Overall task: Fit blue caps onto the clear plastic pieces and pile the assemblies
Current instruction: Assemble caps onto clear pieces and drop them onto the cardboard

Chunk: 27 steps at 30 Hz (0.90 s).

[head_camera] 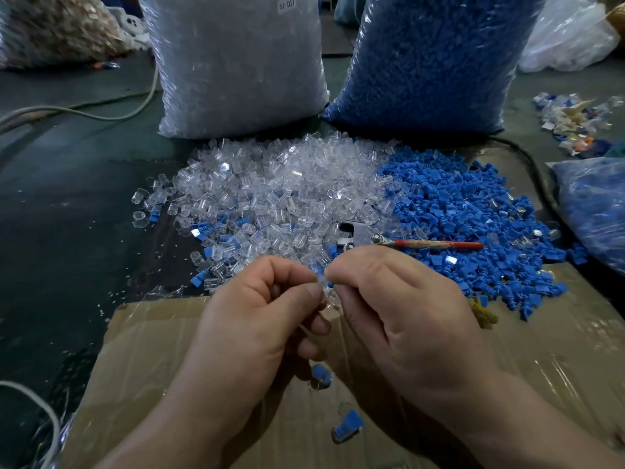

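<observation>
Left hand (257, 316) and right hand (406, 309) pinch one clear piece (325, 292) between curled fingertips.

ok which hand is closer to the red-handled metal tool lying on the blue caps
Right. The right hand is just in front of the head of the red-handled metal tool. The left hand sits farther left. Both pinch one small clear plastic piece.

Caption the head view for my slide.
The left hand and right hand pinch one clear plastic piece over cardboard; clear pieces and blue caps piled beyond.
</observation>
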Tool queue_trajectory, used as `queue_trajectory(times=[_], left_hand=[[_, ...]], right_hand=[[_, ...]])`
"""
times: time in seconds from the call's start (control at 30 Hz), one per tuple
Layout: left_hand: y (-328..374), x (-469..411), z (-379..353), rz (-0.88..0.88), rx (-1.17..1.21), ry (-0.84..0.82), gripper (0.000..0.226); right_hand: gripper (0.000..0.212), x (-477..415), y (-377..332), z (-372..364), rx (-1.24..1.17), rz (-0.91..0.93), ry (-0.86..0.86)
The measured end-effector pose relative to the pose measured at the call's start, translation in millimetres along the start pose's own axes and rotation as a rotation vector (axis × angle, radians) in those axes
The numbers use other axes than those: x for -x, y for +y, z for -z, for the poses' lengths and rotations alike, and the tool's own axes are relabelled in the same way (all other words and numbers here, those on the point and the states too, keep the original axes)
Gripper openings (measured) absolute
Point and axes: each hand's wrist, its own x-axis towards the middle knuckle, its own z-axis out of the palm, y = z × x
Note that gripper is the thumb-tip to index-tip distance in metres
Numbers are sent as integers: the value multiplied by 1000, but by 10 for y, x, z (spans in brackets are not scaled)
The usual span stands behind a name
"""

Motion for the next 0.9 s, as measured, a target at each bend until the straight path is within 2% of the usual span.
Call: queue_trajectory(times=[0.27, 0.37, 0.47, 0.57, 0.67, 0.73, 0.9], left_hand=[[-1, -10, 27, 44, 129, -61, 6], [-3, -4, 18, 32, 137, -47, 11], [-16, 10, 4, 1, 100, -7, 12], [-25, -17, 54, -15, 119, 46, 17], [-22, -58, 112, -79, 95, 89, 26], [-17, -72, 118, -83, 96, 77, 21], [-41, -63, 103, -62, 111, 75, 26]], right_hand=[[27, -36, -47, 9, -38, 49, -4], [15, -33, -35, -8, -16, 53, -8], [28, -25, 17, 34, 19, 32, -90], [57, -49, 188, 219, 317, -219, -183], [82, -66, 370, 398, 587, -499, -478], [84, -52, 424, 420, 663, -537, -602], [85, -99, 459, 445, 679, -537, -626]])
